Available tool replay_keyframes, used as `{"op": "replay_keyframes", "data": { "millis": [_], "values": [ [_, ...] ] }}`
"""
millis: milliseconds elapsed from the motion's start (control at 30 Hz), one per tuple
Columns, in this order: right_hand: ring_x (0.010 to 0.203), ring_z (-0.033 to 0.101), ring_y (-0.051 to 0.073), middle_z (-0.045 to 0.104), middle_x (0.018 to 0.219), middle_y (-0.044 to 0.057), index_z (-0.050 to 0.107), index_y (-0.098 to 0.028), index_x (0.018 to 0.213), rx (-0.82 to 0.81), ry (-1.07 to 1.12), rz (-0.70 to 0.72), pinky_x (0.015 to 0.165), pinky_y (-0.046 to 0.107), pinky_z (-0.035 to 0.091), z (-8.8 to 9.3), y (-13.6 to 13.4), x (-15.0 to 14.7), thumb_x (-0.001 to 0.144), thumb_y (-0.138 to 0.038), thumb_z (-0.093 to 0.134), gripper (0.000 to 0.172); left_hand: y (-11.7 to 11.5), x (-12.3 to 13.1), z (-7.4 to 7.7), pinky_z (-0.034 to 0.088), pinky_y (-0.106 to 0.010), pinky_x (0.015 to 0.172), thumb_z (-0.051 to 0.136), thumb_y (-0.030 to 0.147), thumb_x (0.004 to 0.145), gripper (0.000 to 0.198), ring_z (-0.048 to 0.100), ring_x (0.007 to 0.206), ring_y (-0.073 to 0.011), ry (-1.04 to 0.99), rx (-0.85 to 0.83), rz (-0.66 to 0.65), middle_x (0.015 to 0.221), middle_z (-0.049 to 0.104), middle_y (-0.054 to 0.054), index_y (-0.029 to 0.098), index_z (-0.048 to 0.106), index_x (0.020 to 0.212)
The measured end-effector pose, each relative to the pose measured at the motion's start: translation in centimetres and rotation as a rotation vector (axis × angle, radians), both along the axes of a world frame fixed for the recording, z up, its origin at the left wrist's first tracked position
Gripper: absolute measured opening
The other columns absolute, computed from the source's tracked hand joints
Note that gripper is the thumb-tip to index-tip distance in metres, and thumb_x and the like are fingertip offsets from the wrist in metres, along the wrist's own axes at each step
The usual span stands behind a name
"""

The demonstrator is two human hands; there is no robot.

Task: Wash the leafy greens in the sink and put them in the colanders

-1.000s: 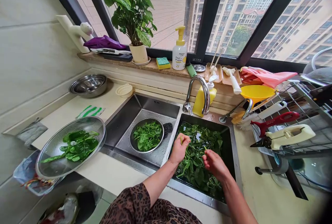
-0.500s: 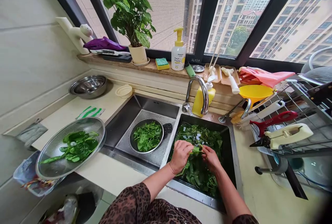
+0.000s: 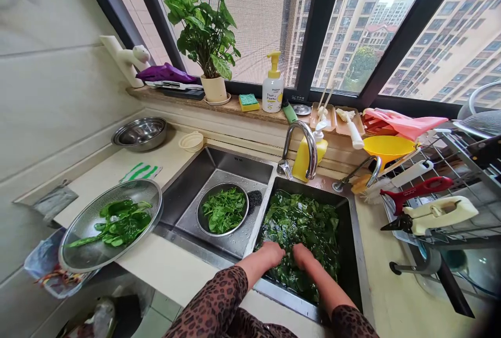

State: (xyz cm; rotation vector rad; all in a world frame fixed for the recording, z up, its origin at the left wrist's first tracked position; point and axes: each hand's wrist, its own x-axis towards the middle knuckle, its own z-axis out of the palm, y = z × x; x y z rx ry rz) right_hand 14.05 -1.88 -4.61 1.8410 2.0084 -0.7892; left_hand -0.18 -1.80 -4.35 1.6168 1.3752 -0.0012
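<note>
The right basin (image 3: 354,254) of the sink holds water crowded with dark leafy greens (image 3: 299,215). My left hand (image 3: 272,254) dips into the water among the leaves near the basin's left side; its fingers are mostly under the surface. Close beside it, my right hand (image 3: 303,257) is sunk past the knuckles, so its fingers do not show. Whether either hand grips any leaves cannot be seen. In the left basin (image 3: 183,200) sits a round metal bowl (image 3: 247,213) with a heap of picked greens (image 3: 223,208).
A mesh colander (image 3: 74,236) with leaves rests at the counter's left edge. A curved tap (image 3: 313,145) stands behind the right basin. To the right is a wire rack (image 3: 438,142) with a red-handled peeler (image 3: 426,186). Stacked metal bowls (image 3: 139,142) stand at the back left.
Both hands have moved down from above the greens, where they held a green stem between them, into the water. The view has shifted slightly.
</note>
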Motion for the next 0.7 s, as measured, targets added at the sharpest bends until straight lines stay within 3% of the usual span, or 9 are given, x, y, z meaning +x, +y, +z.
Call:
{"op": "replay_keyframes", "data": {
  "millis": [167,233,333,433,500,600,700],
  "values": [
    [0.089,0.063,0.022,0.066,0.098,0.018,0.062,-0.016,0.101,0.083,-0.036,-0.212,0.070,0.030,0.044,1.0,0.7,3.6,0.086,-0.019,0.034,0.032,2.0,-0.5,0.8,0.036,-0.043,0.090,0.064,0.014,0.061,0.013,0.057,0.094,-0.0292,-0.181,0.094,0.180,0.083,0.066,-0.009,0.020,0.068,0.072],
    [0.088,0.063,0.025,0.066,0.095,0.020,0.064,-0.014,0.097,0.091,-0.028,-0.270,0.070,0.032,0.044,1.2,0.2,4.4,0.083,-0.014,0.037,0.031,2.5,-0.8,1.3,0.039,-0.039,0.088,0.061,0.019,0.067,0.019,0.058,0.092,-0.0251,-0.273,0.094,0.300,0.088,0.065,-0.009,0.018,0.068,0.084],
    [0.082,0.065,0.024,0.068,0.081,0.016,0.068,-0.014,0.075,0.068,0.069,-0.304,0.067,0.029,0.043,1.7,-0.2,5.1,0.075,-0.011,0.049,0.019,2.5,-1.6,2.7,0.042,-0.035,0.084,0.064,0.022,0.067,0.028,0.059,0.086,-0.0199,-0.683,-0.098,0.572,0.090,0.064,-0.009,0.013,0.064,0.094],
    [0.082,0.064,0.021,0.068,0.078,0.012,0.067,-0.014,0.082,0.118,0.172,-0.360,0.068,0.027,0.043,2.8,0.5,5.9,0.082,-0.021,0.043,0.026,1.6,-2.3,4.5,0.044,-0.030,0.079,0.072,0.021,0.060,0.041,0.060,0.082,-0.0169,-1.115,-0.364,0.727,0.090,0.063,-0.006,0.015,0.060,0.099],
    [0.072,0.062,0.019,0.067,0.076,0.010,0.063,-0.012,0.098,0.189,0.361,-0.505,0.062,0.026,0.043,4.1,1.0,6.3,0.086,-0.033,0.035,0.037,0.9,-2.4,5.6,0.045,-0.028,0.076,0.075,0.019,0.056,0.046,0.061,0.083,-0.0168,-1.227,-0.445,0.755,0.090,0.063,-0.005,0.017,0.059,0.100],
    [0.051,0.052,0.014,0.064,0.069,0.004,0.052,-0.011,0.113,0.277,0.886,-0.806,0.045,0.023,0.037,6.7,0.9,5.5,0.079,-0.052,0.042,0.055,0.1,-1.8,6.8,0.045,-0.030,0.078,0.074,0.019,0.055,0.046,0.061,0.087,-0.0192,-1.253,-0.481,0.750,0.091,0.064,-0.006,0.018,0.059,0.098],
    [0.048,0.048,0.011,0.062,0.069,0.001,0.042,-0.015,0.118,0.320,1.193,-0.908,0.043,0.022,0.034,9.1,0.2,3.5,0.072,-0.057,0.050,0.062,-0.3,-0.7,7.6,0.045,-0.033,0.080,0.072,0.020,0.056,0.042,0.060,0.090,-0.0210,-1.232,-0.474,0.752,0.092,0.064,-0.006,0.018,0.059,0.096]
  ]
}}
